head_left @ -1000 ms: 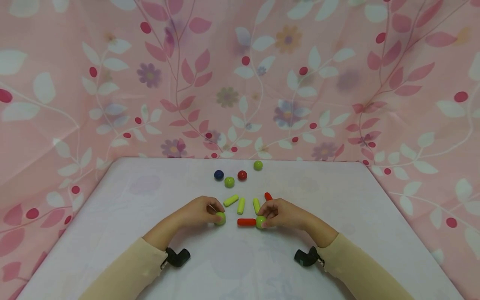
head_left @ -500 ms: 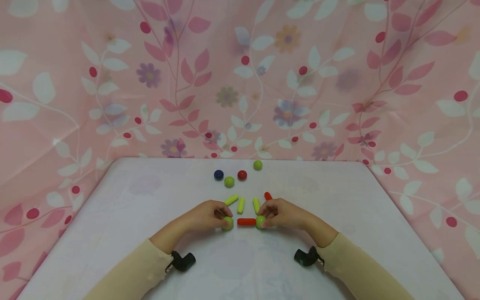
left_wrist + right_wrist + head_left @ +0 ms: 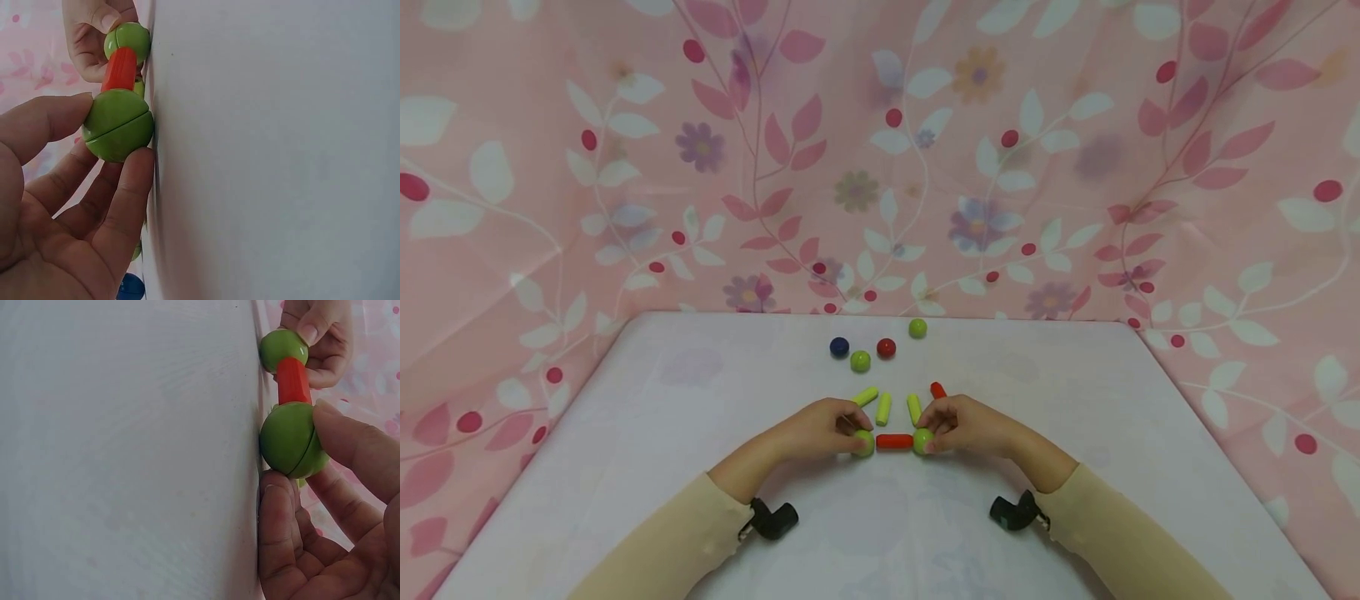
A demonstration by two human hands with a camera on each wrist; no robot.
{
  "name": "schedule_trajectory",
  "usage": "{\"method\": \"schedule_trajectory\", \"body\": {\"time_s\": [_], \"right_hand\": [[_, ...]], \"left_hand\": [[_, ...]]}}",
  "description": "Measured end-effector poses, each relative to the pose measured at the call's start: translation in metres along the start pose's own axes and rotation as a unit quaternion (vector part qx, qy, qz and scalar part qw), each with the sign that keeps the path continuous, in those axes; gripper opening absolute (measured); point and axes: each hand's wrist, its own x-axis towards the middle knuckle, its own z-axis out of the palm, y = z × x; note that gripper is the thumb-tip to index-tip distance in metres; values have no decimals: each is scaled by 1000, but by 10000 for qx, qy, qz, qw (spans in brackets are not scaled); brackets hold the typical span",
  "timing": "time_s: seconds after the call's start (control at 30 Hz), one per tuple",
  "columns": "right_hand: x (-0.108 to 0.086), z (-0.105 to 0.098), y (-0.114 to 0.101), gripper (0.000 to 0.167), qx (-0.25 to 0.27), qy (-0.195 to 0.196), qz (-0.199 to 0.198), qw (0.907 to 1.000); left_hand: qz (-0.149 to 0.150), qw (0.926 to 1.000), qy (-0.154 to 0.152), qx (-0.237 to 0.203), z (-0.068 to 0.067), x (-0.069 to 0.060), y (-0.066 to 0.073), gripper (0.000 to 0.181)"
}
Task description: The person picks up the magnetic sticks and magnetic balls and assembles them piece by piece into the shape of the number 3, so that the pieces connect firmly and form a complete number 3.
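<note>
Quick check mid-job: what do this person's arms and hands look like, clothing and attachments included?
The left hand and right hand are bare, with no gloves or rings showing. The left sleeve and right sleeve are long and plain beige. Near each wrist sits a small, black, bent device; I can't make out any markings.

A glossy green ball (image 3: 867, 444) is sitting pinched in the left hand (image 3: 827, 427), a thin seam crossing it; a matching ball (image 3: 921, 442) is sitting pinched in the right hand (image 3: 976, 427). Between both hands, a red stick (image 3: 894, 442) is lying sideways, touching the right hand's ball, pointing at the left's.
</note>
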Motion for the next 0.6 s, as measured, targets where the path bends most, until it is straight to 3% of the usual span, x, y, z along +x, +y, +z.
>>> {"method": "schedule_trajectory", "body": {"time_s": [0.6], "right_hand": [[-1,0,-2,29,50,-21,7,10000]], "left_hand": [[38,10000,46,-53,4,1,-1,19]]}}
